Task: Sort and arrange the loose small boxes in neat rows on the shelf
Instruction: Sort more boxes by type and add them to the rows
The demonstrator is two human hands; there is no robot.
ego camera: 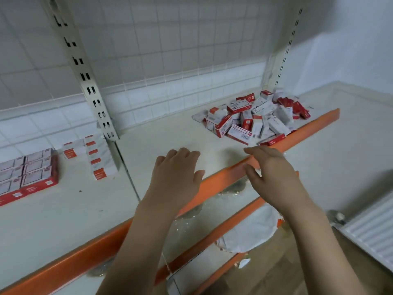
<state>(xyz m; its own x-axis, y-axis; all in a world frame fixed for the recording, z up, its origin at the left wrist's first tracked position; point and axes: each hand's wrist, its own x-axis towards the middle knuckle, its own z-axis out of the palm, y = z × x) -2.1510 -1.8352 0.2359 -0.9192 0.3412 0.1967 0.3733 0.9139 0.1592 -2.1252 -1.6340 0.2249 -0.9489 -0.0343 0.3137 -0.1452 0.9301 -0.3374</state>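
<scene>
While both hands hover spread over the shelf's (pixel 165 133) front edge, left hand (pixel 176 173) and right hand (pixel 274 173) empty, the box heap's (pixel 257 118) print stays blurred.

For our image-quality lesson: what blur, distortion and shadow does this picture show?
Head view: wide-angle bending curves the upright and orange shelf edge; the whole frame is soft, so print on the box pile is unreadable; a soft shadow darkens the upper back grid; both hands look slightly smeared.
</scene>
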